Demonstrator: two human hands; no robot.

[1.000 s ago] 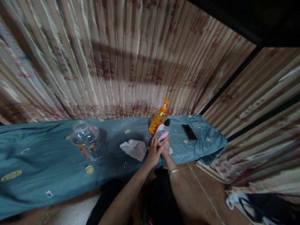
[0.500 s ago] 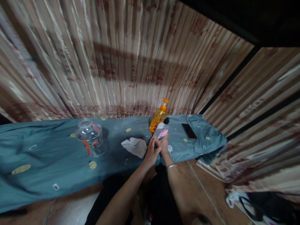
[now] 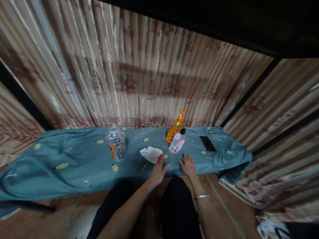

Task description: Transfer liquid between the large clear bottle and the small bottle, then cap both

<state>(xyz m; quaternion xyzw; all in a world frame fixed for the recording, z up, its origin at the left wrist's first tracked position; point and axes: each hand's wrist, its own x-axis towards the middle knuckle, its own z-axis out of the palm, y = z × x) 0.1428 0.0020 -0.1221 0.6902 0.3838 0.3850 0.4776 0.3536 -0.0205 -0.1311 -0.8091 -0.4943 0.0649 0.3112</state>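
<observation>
My left hand (image 3: pixel 157 171) is open at the front edge of the cloth-covered surface, fingers stretched out and thumb apart. Its fingertips are at the right edge of a white, scallop-edged piece like a napkin (image 3: pixel 151 154). A short way to the right, my right hand (image 3: pixel 188 165) rests with fingers apart and slightly bent, nothing visible in it. Just beyond both hands stands a clear bottle (image 3: pixel 177 142) with a black top and a pink-and-white label. Close behind it is an amber pump bottle (image 3: pixel 175 128) with an orange pump head.
On the left stands a clear plastic jar (image 3: pixel 116 146) with orange markings. A black phone (image 3: pixel 207 144) lies on the right. The blue-green patterned cloth (image 3: pixel 82 156) covers the long surface, and a pleated curtain (image 3: pixel 139 73) hangs behind.
Both hands have come away from the clear bottle and moved apart, nearer the front edge. The bottle now stands by itself. The head view has shifted, so everything sits slightly differently.
</observation>
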